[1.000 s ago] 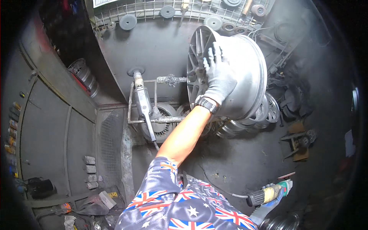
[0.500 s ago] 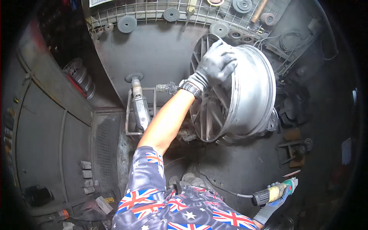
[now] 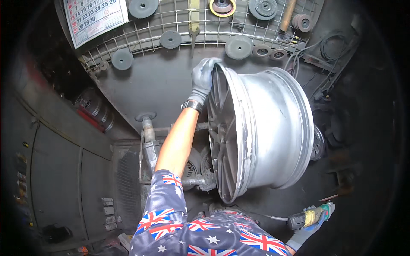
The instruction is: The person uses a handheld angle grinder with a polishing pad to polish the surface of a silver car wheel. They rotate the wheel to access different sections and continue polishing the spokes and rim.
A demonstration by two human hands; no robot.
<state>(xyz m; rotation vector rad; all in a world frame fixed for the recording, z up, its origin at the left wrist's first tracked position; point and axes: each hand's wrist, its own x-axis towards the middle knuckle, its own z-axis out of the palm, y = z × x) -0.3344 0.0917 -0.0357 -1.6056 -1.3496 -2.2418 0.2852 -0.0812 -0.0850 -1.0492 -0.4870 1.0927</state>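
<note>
A large bare-metal alloy wheel stands upright in the middle, its spoked face turned left and its bright barrel to the right. My left hand, in a grey glove, is closed over the top edge of the face-side rim, its fingertips partly hidden. A dark watch circles that wrist. Low on the right, my right hand, also gloved, is wrapped round an angle grinder with a green head and yellow tape on its body. The grinder's thin disc is apart from the wheel.
Abrasive discs hang on a wire grid behind the bench. Another power tool stands by a metal frame left of my forearm. The grinder's cord runs left past my body. More wheels stand at far left.
My left hand has shifted left and now grips the rim's top edge. The wheel has come nearer and turned slightly. My right hand still holds the grinder low, and the view has tilted up.
</note>
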